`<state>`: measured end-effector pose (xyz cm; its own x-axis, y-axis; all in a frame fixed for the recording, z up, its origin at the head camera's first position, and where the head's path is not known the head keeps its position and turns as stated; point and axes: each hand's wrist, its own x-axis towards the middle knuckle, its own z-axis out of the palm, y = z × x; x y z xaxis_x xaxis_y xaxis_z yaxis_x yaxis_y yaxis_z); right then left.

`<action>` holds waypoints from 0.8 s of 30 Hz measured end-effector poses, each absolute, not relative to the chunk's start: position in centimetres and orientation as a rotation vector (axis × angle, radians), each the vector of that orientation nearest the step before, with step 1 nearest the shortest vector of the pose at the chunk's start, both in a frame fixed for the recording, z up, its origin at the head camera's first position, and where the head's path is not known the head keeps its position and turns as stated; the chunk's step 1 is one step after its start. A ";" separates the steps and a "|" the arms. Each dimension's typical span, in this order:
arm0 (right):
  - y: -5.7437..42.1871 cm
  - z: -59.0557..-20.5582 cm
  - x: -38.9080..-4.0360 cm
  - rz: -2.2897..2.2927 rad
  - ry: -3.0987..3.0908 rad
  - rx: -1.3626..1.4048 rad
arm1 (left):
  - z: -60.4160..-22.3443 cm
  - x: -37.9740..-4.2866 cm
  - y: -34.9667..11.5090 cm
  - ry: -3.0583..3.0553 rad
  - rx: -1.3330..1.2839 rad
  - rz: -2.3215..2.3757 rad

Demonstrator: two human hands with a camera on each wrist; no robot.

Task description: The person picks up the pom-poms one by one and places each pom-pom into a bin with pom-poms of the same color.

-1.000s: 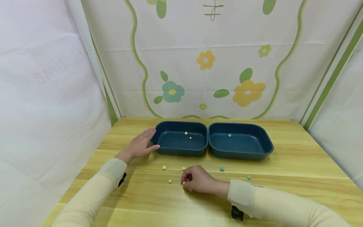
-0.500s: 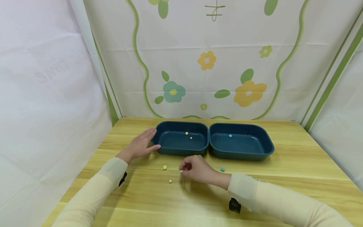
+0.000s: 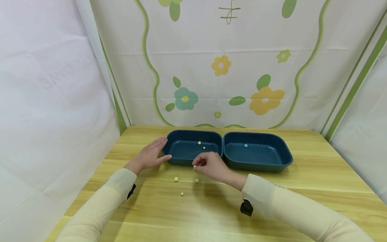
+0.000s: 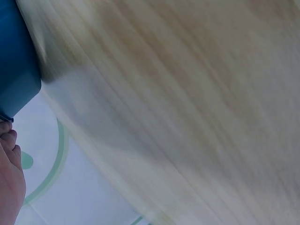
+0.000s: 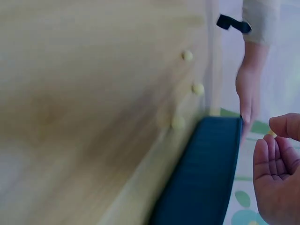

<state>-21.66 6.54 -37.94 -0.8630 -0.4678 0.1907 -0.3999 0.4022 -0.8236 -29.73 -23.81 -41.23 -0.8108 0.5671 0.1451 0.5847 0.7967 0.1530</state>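
My right hand (image 3: pixel 212 166) pinches a small yellow ball (image 3: pixel 195 167) between thumb and fingertips, overlapping the front wall of the left dark-blue tray (image 3: pixel 180 161) in the head view. That same hand (image 5: pixel 281 183) shows curled fingers in the right wrist view. At the tray's left end rests my left hand (image 3: pixel 147 156), fingers extended along the rim and thumb at the front corner. Inside this tray lie two yellow balls (image 3: pixel 199 143). On the table before it are three more: one yellow ball (image 3: pixel 176 179), another ball (image 3: pixel 197 180) and a smaller ball (image 3: pixel 182 194).
A second dark-blue tray (image 3: pixel 257 166) stands right beside the first, with a teal ball (image 3: pixel 246 146) inside. Both sit toward the back of the wooden table (image 3: pixel 145 215). A flowered white cloth (image 3: pixel 235 40) hangs behind, with white side cloths left and right.
My right hand has picked up a yellow ball from the table and carried it forward to the left tray's front. Its forearm now covers the teal balls' spots. The left hand has stayed put.
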 end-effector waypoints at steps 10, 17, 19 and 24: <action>6.3 -37.2 -25.0 -1.558 2.690 -0.635 | -41.3 -29.7 -23.9 -2.894 -0.921 -0.284; 5.8 -36.9 -26.8 -1.596 2.721 -0.580 | -41.4 -29.9 -23.9 -2.914 -0.921 -0.295; 5.6 -36.9 -27.3 -1.603 2.732 -0.553 | -41.4 -29.9 -24.0 -2.919 -0.923 -0.307; 5.2 -37.3 -28.6 -1.622 2.749 -0.452 | -41.5 -29.9 -24.0 -2.929 -0.915 -0.315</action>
<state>-28.57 5.21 -37.27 -0.9573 -0.1973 0.2113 -0.2804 0.4552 -0.8451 -29.89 -23.96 -41.47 -0.8225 0.5571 0.1143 0.5687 0.8033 0.1771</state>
